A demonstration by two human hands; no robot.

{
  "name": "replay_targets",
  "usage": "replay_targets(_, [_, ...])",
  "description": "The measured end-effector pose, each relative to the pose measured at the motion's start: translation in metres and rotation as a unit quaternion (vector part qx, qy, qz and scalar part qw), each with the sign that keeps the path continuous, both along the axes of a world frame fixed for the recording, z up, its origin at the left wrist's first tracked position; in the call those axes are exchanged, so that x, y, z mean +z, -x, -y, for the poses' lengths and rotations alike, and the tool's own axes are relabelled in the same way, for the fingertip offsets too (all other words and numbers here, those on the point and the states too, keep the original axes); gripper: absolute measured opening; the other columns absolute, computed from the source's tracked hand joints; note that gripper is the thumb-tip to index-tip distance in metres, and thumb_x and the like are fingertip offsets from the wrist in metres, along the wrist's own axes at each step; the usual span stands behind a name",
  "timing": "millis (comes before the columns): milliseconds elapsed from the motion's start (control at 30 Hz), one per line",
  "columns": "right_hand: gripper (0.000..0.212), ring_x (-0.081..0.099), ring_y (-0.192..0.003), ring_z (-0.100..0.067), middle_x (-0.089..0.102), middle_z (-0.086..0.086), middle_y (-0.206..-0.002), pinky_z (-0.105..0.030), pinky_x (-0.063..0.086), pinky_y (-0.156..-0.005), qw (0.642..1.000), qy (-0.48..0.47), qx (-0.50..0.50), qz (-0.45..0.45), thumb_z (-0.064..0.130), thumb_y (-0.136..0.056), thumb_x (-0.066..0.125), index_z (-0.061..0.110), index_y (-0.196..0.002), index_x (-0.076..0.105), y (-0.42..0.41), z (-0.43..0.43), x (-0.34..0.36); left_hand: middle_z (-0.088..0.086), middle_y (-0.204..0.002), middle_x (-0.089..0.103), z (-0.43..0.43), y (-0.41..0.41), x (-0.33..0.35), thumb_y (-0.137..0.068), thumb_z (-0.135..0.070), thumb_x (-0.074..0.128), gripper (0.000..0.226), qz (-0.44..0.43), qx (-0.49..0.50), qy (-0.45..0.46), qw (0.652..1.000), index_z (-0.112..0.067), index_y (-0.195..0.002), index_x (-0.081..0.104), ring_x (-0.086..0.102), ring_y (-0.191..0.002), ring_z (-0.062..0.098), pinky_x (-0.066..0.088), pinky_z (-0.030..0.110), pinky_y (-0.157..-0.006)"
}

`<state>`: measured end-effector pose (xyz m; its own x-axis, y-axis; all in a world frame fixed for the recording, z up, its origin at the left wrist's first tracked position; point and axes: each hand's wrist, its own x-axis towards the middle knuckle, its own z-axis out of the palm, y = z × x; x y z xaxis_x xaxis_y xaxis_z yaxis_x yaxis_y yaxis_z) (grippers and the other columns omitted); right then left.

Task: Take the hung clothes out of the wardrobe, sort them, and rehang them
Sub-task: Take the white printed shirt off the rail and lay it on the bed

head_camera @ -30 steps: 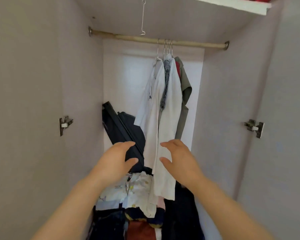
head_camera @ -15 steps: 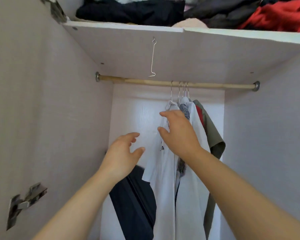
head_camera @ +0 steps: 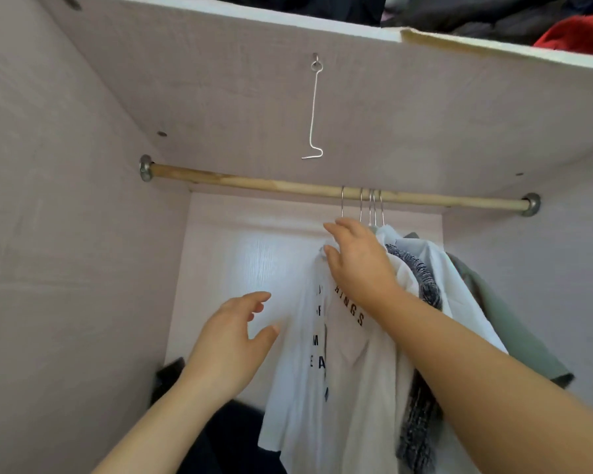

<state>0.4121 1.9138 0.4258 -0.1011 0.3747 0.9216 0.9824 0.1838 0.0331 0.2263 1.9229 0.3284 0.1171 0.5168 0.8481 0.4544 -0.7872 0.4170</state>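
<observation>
"Which part of the job is this?"

"The very start, I'd say: the taking out. All the clothes hang on the wooden rod [head_camera: 254, 182], their wire hangers [head_camera: 370, 206] bunched right of the middle. Nothing is off yet."

"And the hands?"

"The right hand [head_camera: 360, 261] is up at the neck of the front garment, a white T-shirt [head_camera: 298, 364], just under its hanger hook. Its fingers [head_camera: 343, 225] are stretched out above the collar and the thumb sits below, with a bit of cloth between. They haven't closed down on it. The left hand [head_camera: 233, 340] hovers lower, beside the shirt's edge, fingers loose and spread, holding nothing."

"So what comes next?"

"To my mind the right hand has to close on the hanger's neck, lift the hook over the rod and draw it out of the wardrobe. There looks to be little room under the shelf [head_camera: 220, 97], so the lift must be short. The left could steady the shirt's body so it doesn't drag its neighbours: a grey knit [head_camera: 421, 285], another white shirt [head_camera: 456, 289] and an olive shirt [head_camera: 504, 319] at the back."

"Anything written on it?"

"Dark capitals down the front, broken by folds. I can read 'HINGS' by the right wrist, and on the other fold an 'M', then 'E' and 'A'. I can make out no brand or label."

"That wire thing overhead?"

"A bent wire hook [head_camera: 314, 107] dangling from the shelf's underside. A red garment [head_camera: 582, 32] lies among dark ones on top."
</observation>
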Motion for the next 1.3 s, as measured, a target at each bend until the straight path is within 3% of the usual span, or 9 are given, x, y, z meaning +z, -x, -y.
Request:
replay_targets(167, [0.039, 0.038, -0.128, -0.024, 0.048, -0.009, -0.136, -0.031, 0.02, -0.108, 0.997, -0.015, -0.07, 0.04, 0.02, -0.094, 0.046, 0.008, -0.132, 0.049, -0.049, -0.02, 0.002, -0.018, -0.111, 0.047, -0.025, -0.012, -0.009, -0.087, -0.026, 0.059, 0.047, -0.021, 0.009, 0.008, 1.0, -0.033, -0.13, 0.043, 0.046, -0.099, -0.002, 0.031, 0.011, -0.085])
replay_targets(433, [0.035, 0.043, -0.116, -0.022, 0.054, 0.006, -0.127, -0.035, 0.031, -0.088, 0.987, -0.07, -0.142, 0.022, 0.034, -0.091, 0.048, 0.025, -0.125, 0.051, -0.087, -0.068, 0.022, -0.02, -0.111, 0.047, -0.052, -0.026, 0.005, -0.087, -0.029, 0.058, 0.047, -0.043, 0.063, -0.003, 0.997, -0.035, -0.131, 0.041, 0.044, -0.096, -0.006, 0.028, 0.001, -0.074])
replay_targets(567, [0.026, 0.046, -0.104, -0.026, 0.059, -0.001, -0.112, -0.034, 0.033, -0.079, 0.988, -0.095, -0.115, 0.03, 0.027, -0.089, 0.054, 0.02, -0.113, 0.062, -0.094, -0.082, 0.04, -0.013, -0.126, 0.048, -0.059, -0.037, 0.026, -0.088, -0.03, 0.057, 0.049, -0.044, 0.093, -0.042, 0.994, -0.033, -0.134, 0.039, 0.044, -0.109, -0.001, 0.026, 0.005, -0.082])
replay_targets(700, [0.028, 0.045, -0.106, -0.027, 0.06, -0.003, -0.111, -0.034, 0.037, -0.079, 0.99, -0.14, -0.029, -0.002, 0.027, -0.09, 0.056, 0.021, -0.116, 0.063, -0.087, -0.079, 0.057, -0.007, -0.137, 0.042, -0.057, -0.043, 0.054, -0.088, -0.029, 0.056, 0.052, -0.045, 0.146, -0.106, 0.983, -0.027, -0.137, 0.038, 0.037, -0.126, 0.008, 0.023, 0.012, -0.094])
replay_targets(867, [0.028, 0.047, -0.106, -0.023, 0.059, 0.001, -0.106, -0.03, 0.037, -0.071, 0.985, -0.154, 0.068, 0.037, 0.03, -0.088, 0.059, 0.026, -0.115, 0.064, -0.05, -0.063, 0.058, 0.0, -0.137, 0.042, -0.04, -0.029, 0.077, -0.089, -0.028, 0.052, 0.049, 0.013, 0.212, -0.185, 0.959, -0.02, -0.137, 0.04, 0.032, -0.129, 0.017, 0.022, 0.023, -0.101])
replay_targets(1033, [0.029, 0.053, -0.097, -0.022, 0.06, 0.002, -0.101, -0.031, 0.043, -0.068, 0.971, -0.128, 0.195, 0.043, 0.027, -0.084, 0.064, 0.03, -0.114, 0.065, -0.004, -0.05, -0.017, 0.0, -0.132, 0.051, -0.021, 0.009, 0.019, -0.092, -0.035, 0.046, 0.045, 0.019, 0.255, -0.122, 0.959, -0.022, -0.136, 0.042, 0.042, -0.125, 0.02, 0.03, 0.041, -0.106])
replay_targets(1167, [0.031, 0.06, -0.083, -0.024, 0.064, 0.002, -0.091, -0.032, 0.05, -0.059, 0.958, -0.099, 0.268, 0.038, 0.019, -0.078, 0.073, 0.024, -0.107, 0.069, 0.027, -0.041, -0.102, -0.005, -0.113, 0.062, 0.01, 0.042, -0.067, -0.084, -0.052, 0.033, 0.052, 0.0, 0.295, -0.042, 0.955, -0.027, -0.125, 0.055, 0.054, -0.106, 0.02, 0.039, 0.041, -0.096])
replay_targets(1300, [0.029, 0.053, -0.082, -0.014, 0.064, 0.004, -0.089, -0.024, 0.044, -0.06, 0.944, -0.029, 0.328, 0.035, 0.032, -0.079, 0.059, 0.024, -0.105, 0.071, 0.055, -0.031, -0.195, -0.015, -0.105, 0.061, 0.054, 0.064, -0.164, -0.083, -0.054, 0.034, 0.047, 0.019, 0.342, 0.047, 0.939, -0.034, -0.118, 0.058, 0.055, -0.099, 0.01, 0.042, 0.035, -0.091])
